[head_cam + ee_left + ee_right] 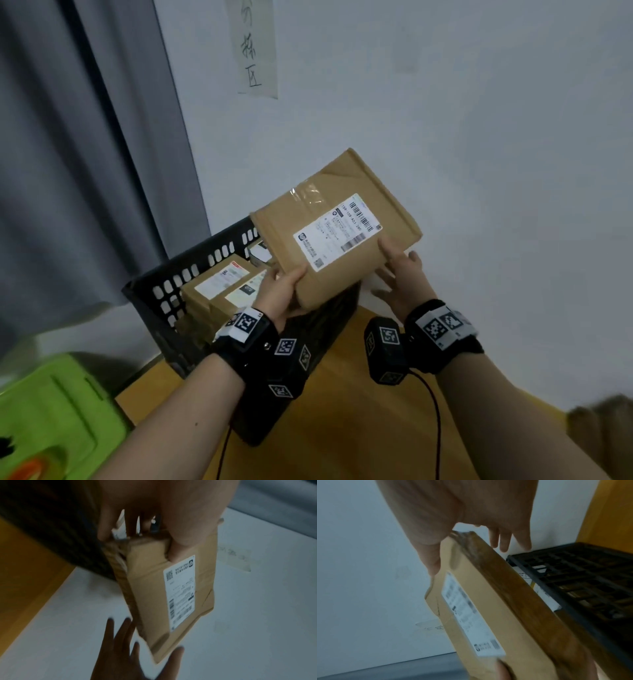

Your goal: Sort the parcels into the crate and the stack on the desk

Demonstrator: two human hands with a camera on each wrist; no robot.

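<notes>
A brown parcel (335, 233) with a white shipping label hangs tilted above the right end of the black crate (191, 270). My left hand (287, 284) grips its near left corner, thumb on top and fingers underneath. At the near right corner my right hand (399, 260) lays its thumb on the top face, while its fingers stay straight and spread below the edge. In the left wrist view the parcel (149, 595) runs away from my left hand (171, 520) toward the spread right hand (128, 655). In the right wrist view the right hand's fingers (505, 543) stand off the parcel (505, 615).
The crate holds several labelled brown parcels (219, 281) and sits on a yellow desk (359, 411) against a white wall. A grey curtain (68, 171) hangs at left, a green box (51, 411) lies at lower left. A blurred brown shape (599, 421) shows at the right edge.
</notes>
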